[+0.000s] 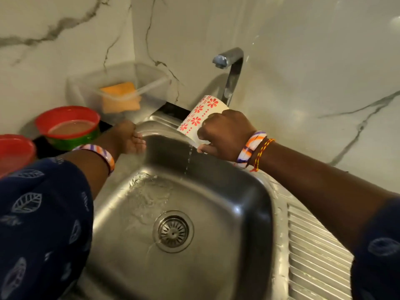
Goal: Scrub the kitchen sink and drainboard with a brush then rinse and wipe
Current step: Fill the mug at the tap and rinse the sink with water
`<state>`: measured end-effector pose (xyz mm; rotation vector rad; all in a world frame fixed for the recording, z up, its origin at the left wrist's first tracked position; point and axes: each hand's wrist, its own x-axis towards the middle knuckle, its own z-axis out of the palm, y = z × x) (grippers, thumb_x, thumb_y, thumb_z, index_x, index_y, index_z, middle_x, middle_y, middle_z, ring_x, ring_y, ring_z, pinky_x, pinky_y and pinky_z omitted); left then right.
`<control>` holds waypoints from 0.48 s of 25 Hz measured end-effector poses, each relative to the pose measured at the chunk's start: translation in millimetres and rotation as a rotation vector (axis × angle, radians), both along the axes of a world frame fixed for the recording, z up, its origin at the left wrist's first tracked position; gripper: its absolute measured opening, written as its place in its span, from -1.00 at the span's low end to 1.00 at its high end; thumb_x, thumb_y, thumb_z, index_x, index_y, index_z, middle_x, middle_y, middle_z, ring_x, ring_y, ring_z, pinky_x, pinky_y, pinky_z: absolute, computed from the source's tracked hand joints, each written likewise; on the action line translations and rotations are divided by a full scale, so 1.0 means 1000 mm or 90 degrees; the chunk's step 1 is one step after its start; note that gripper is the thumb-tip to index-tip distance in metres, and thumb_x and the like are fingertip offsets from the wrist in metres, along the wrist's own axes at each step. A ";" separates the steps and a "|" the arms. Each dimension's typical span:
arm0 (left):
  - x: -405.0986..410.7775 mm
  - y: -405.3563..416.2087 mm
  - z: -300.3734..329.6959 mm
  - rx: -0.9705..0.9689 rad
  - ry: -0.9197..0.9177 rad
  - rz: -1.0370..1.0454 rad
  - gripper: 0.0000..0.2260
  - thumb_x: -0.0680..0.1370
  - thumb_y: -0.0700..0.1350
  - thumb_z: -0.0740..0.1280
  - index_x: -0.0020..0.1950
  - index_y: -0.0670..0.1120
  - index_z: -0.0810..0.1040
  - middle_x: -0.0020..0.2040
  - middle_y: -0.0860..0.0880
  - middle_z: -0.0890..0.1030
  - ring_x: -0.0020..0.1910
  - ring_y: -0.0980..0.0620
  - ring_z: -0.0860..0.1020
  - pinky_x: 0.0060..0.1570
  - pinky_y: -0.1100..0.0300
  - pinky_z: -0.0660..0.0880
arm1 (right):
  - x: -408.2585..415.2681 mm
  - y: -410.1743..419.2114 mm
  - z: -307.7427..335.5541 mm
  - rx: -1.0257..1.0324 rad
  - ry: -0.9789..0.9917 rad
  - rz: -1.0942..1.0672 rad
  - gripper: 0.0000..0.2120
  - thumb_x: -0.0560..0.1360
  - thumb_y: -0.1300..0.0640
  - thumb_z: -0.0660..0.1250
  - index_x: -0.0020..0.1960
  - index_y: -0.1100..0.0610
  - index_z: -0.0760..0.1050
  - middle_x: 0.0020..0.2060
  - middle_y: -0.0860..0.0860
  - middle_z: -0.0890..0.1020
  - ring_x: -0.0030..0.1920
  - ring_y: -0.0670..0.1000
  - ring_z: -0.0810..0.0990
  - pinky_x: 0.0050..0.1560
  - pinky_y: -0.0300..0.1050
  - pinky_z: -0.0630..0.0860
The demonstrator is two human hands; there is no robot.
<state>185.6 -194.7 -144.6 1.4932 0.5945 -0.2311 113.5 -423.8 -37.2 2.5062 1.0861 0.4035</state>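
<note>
Just beyond the curled fingers [203,135] of the right hand [225,135], a white cup with red flowers [201,113] is tipped so that its mouth faces down and toward the person, over the far rim of the sink [255,191]. The fingers are wrapped around the cup's near side, closed on it, and the cup's long axis slopes from the wall tap [230,68] above down to the basin. A thin stream of water [189,158] falls from below the fingers and spreads over the basin floor toward the drain [173,231].

To the left of those fingers, across the basin's far corner, the left hand [127,137] lies on the sink's far left rim with its fingers [138,144] bent over the edge into the basin, touching the steel; whether they hold anything I cannot tell, and nothing shows in them. This looks like the rinsing step, the left hand rubbing where the water is poured.

The ribbed drainboard [313,245] lies to the right of and nearer than the right hand, so that hand is the closer one for carrying the pour there next. No brush is in view. Behind the left fingers stand a clear tub holding an orange sponge [121,96] and a red bowl of brownish liquid [67,124] on the bench.
</note>
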 end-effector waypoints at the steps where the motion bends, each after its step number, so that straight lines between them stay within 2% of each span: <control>1: 0.002 0.013 -0.002 -0.087 0.030 -0.007 -0.57 0.61 -0.11 -0.04 -0.42 -0.19 0.34 -0.60 -0.12 0.38 -0.39 -0.01 0.24 -0.29 0.16 0.31 | -0.003 0.004 0.002 -0.015 -0.011 0.017 -0.70 0.49 -0.05 0.32 0.03 0.16 0.60 -0.06 0.14 0.66 -0.05 0.17 0.62 -0.06 -0.03 0.51; 3: -0.003 0.032 0.005 -0.084 0.054 -0.084 -0.51 0.62 -0.10 -0.04 -0.48 -0.16 0.35 -0.50 -0.12 0.37 -0.38 -0.01 0.28 -0.31 0.17 0.27 | -0.008 0.009 0.010 -0.031 -0.057 0.050 -0.74 0.32 0.00 0.52 -0.20 0.21 0.65 -0.32 0.15 0.67 -0.32 0.16 0.64 -0.27 -0.08 0.55; 4: -0.014 0.034 0.011 -0.066 0.041 -0.126 -0.56 0.63 -0.07 -0.03 -0.41 -0.15 0.36 -0.39 -0.12 0.39 -0.34 -0.01 0.33 -0.27 0.17 0.30 | -0.011 0.011 0.013 -0.022 -0.093 0.063 -0.73 0.23 0.02 0.58 -0.29 0.21 0.65 -0.41 0.14 0.65 -0.42 0.13 0.62 -0.34 -0.11 0.55; 6: -0.030 0.031 0.020 -0.041 0.021 -0.179 -0.68 0.63 -0.05 0.04 -0.21 -0.17 0.42 -0.16 -0.15 0.48 -0.18 -0.03 0.46 -0.13 0.14 0.39 | -0.022 0.016 0.014 0.010 -0.133 0.053 -0.74 0.20 0.02 0.59 -0.32 0.20 0.65 -0.44 0.14 0.65 -0.45 0.12 0.61 -0.36 -0.12 0.54; 8: -0.049 0.026 0.025 0.046 0.014 -0.253 -0.77 0.62 -0.06 0.12 -0.04 -0.18 0.46 0.05 -0.20 0.54 -0.08 -0.05 0.52 -0.07 0.10 0.44 | -0.035 0.023 0.002 0.024 -0.127 0.037 -0.75 0.33 -0.01 0.50 -0.22 0.20 0.65 -0.34 0.15 0.67 -0.32 0.17 0.65 -0.30 -0.13 0.52; 10: -0.073 0.015 0.026 0.183 0.025 -0.420 -0.82 0.61 -0.08 0.16 0.06 -0.15 0.47 0.08 -0.19 0.54 -0.14 0.00 0.53 -0.14 0.15 0.44 | -0.052 0.031 -0.016 0.009 -0.048 -0.034 -0.66 0.50 -0.08 0.29 0.05 0.17 0.59 -0.05 0.15 0.67 -0.02 0.18 0.62 -0.14 -0.07 0.48; 12: -0.094 0.007 0.035 0.331 0.042 -0.612 -0.71 0.60 -0.11 0.20 0.29 -0.16 0.41 0.10 -0.15 0.54 -0.14 0.03 0.54 -0.16 0.19 0.46 | -0.065 0.032 -0.022 0.018 0.028 -0.119 -0.60 0.55 -0.13 0.16 0.21 0.11 0.51 0.12 0.11 0.60 0.15 0.15 0.54 -0.03 -0.06 0.44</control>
